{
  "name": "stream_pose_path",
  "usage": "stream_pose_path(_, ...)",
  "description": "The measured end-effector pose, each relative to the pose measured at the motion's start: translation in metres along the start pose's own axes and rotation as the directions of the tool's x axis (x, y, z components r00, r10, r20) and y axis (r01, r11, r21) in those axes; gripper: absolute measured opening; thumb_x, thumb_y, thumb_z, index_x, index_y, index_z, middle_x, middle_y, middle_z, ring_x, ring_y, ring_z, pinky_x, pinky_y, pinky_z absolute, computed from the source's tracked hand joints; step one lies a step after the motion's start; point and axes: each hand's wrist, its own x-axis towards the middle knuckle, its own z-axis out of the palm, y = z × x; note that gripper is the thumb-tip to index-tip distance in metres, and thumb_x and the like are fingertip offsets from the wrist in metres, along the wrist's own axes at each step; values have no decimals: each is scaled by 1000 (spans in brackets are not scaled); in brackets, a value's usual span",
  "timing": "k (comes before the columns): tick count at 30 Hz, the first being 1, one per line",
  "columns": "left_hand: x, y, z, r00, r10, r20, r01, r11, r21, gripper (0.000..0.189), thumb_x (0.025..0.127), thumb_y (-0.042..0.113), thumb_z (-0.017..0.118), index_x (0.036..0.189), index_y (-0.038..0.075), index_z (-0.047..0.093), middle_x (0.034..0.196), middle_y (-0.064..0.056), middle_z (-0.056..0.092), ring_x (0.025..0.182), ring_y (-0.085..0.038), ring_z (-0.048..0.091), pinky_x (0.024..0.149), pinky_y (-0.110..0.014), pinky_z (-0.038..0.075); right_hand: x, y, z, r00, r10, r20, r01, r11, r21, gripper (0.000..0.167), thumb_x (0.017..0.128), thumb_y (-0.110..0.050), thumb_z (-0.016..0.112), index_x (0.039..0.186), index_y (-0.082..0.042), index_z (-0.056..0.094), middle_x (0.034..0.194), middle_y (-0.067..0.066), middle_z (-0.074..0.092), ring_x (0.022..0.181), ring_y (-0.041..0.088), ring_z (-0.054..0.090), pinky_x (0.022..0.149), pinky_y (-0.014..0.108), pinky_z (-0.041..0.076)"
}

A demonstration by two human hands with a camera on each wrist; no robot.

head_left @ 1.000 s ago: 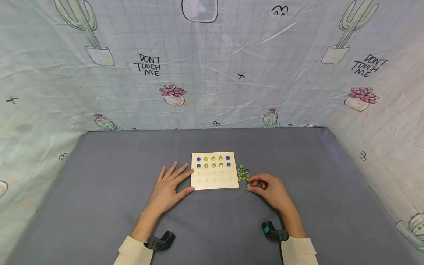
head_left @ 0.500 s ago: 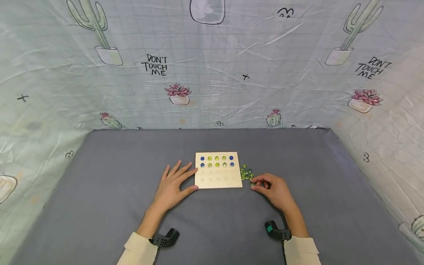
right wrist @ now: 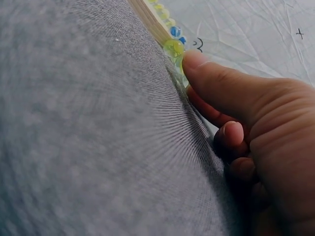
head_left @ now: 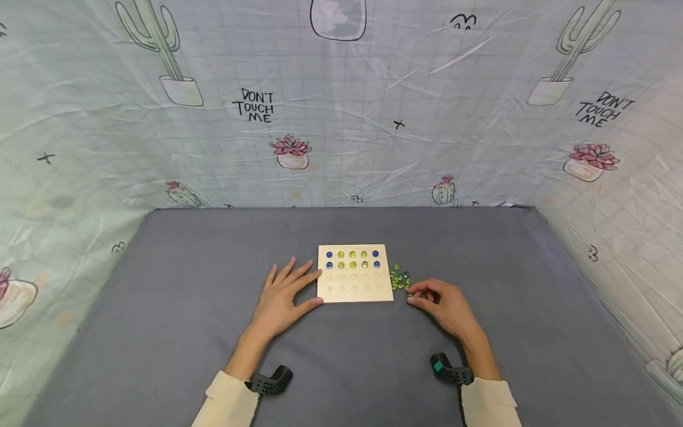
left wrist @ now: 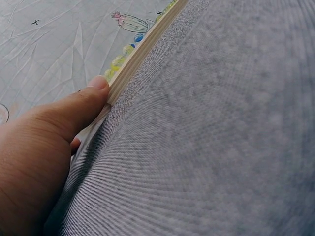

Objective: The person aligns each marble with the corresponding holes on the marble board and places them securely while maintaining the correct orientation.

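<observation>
Bright, even, soft-shadowed light; head view bends at edges, wrist views blur close up.

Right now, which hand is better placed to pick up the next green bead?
Right hand: its fingertips are at the green bead pile. The left hand lies flat against the wooden board, on its far side.

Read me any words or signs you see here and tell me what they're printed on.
"DON'T TOUCH ME" on the backdrop cloth, left of centre.
"DON'T TOUCH ME" again on the cloth at far right, tilted.
Small "x" marks scattered across the cloth.
Wooden board: no text visible.
</observation>
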Motion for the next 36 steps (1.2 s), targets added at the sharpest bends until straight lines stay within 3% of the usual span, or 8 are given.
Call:
stream_pose_path(10, 7, -2, -1, 1000, 4, 8, -4, 1000, 11, 62, 84, 55, 65, 138, 26, 55, 145, -2, 45, 140, -31, 26, 113, -57, 8, 1, -1, -3, 1000, 1, -20, -1, 1000, 11, 14, 82, -21, 77, 95, -20, 73, 71, -7, 55, 62, 11, 46, 53, 24, 38)
stream_pose_path(28, 3, -5, -7, 1000, -2, -4, 2, 1000, 13, 62, 84, 54, 66, 138, 27, 55, 145, -2, 45, 140, -31, 27, 113, -57, 9, 6, -3, 1, 1000, 1, -5, -1, 996, 84, 14, 83, -23, 77, 96, -20, 73, 72, -5, 56, 63, 12, 48, 53, 24, 39)
stream_pose_path(36, -1, 0, 3, 1000, 1, 7, -1, 1000, 13, 62, 85, 55, 64, 139, 27, 53, 146, -1, 45, 140, -31, 27, 113, -57, 10, 0, -2, -2, 999, -23, -27, 25, 995, 93, 12, 83, -20, 76, 94, -18, 73, 72, -5, 57, 59, 12, 46, 51, 22, 39)
